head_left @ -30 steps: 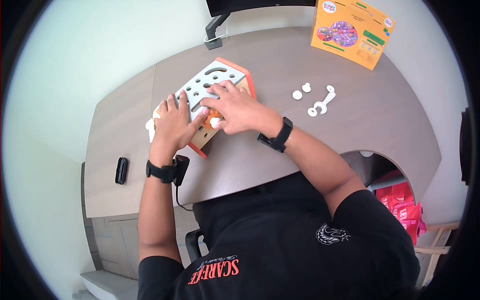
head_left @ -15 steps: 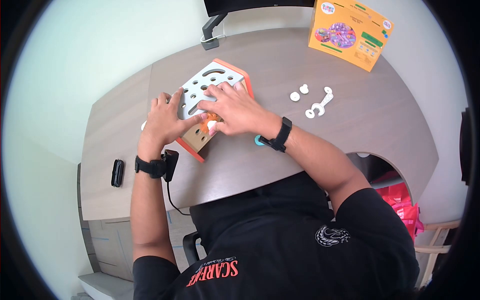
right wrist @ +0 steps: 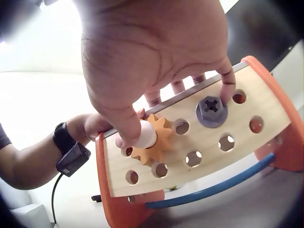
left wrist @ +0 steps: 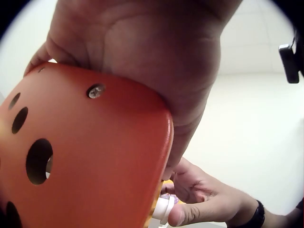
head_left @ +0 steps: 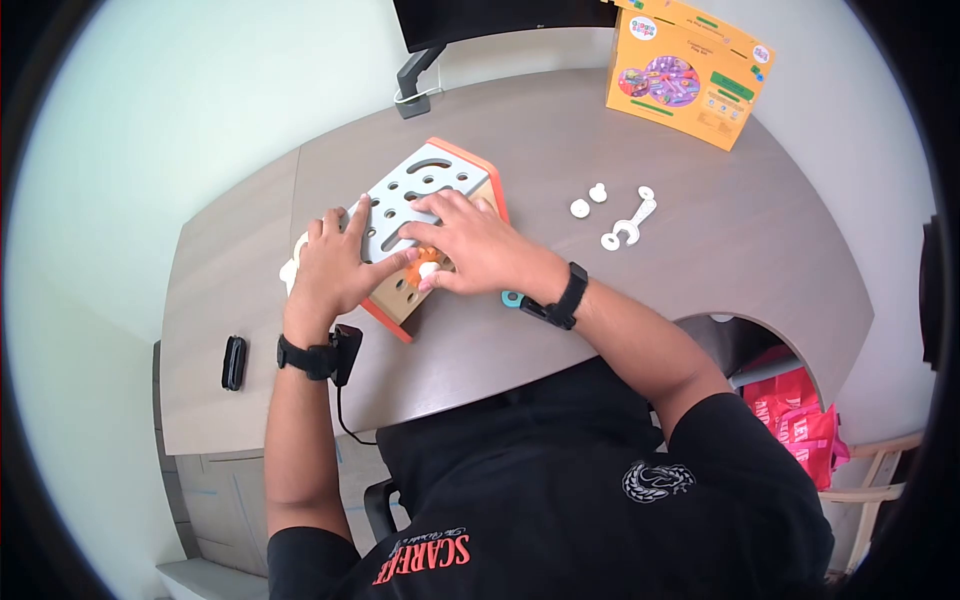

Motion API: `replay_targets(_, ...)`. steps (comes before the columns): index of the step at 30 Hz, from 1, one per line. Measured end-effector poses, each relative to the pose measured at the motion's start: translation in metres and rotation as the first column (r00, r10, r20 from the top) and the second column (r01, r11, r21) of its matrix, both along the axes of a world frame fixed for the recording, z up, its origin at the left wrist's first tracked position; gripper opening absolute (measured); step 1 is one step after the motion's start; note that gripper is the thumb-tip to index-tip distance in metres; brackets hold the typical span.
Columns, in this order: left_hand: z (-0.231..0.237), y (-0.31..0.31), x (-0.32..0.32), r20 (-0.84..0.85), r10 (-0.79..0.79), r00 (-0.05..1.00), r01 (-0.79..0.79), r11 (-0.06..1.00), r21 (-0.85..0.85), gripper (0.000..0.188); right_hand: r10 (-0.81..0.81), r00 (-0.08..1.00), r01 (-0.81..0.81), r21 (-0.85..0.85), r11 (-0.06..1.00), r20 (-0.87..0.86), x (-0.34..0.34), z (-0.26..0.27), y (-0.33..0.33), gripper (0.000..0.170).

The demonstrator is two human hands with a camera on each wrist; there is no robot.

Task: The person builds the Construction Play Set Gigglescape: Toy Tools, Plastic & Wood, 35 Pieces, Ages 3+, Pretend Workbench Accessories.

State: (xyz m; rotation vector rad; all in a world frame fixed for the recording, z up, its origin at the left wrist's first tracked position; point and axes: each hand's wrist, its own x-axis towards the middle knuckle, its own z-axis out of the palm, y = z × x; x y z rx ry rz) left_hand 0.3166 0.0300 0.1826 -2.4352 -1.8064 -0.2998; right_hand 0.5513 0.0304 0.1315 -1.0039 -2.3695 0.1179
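A toy workbench with a grey perforated top (head_left: 408, 200), orange ends (left wrist: 109, 142) and a wooden side panel (right wrist: 213, 156) stands on the table. An orange gear (right wrist: 159, 141) lies against that panel with a white knob (right wrist: 147, 135) at its centre. My right hand (head_left: 480, 245) has its thumb on the knob and its other fingers over the top's edge. A grey bolt head (right wrist: 212, 112) sits in the panel near its little finger. My left hand (head_left: 335, 270) grips the workbench's left end, thumb reaching toward the gear.
On the table (head_left: 540, 120), to the right, lie two white pegs (head_left: 580, 208) and a white wrench (head_left: 630, 228). A teal piece (head_left: 512, 298) is by the right wrist, a black case (head_left: 234, 362) at left. A yellow box (head_left: 685, 75) and a monitor (head_left: 500, 20) stand behind.
The left hand has shifted slightly on the workbench's left end. The right thumb has moved to the lower side of the white knob. The head view has also shifted a little.
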Motion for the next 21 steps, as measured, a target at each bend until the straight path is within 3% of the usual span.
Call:
replay_targets(18, 0.004, -0.005, 0.002, 0.074, -0.079, 0.994, 0.082, 0.996, -0.031, 0.116, -0.037, 0.991, 0.054, 0.127, 0.990, -0.127, 0.006, -0.008, -0.033, 0.067)
replay_targets(21, 0.004, -0.007, 0.004, 0.088, -0.073, 0.993, 0.077, 0.996, -0.038, 0.118, -0.001, 0.969, 0.046, 0.175, 0.983, -0.247, 0.024, -0.001, -0.037, 0.057)
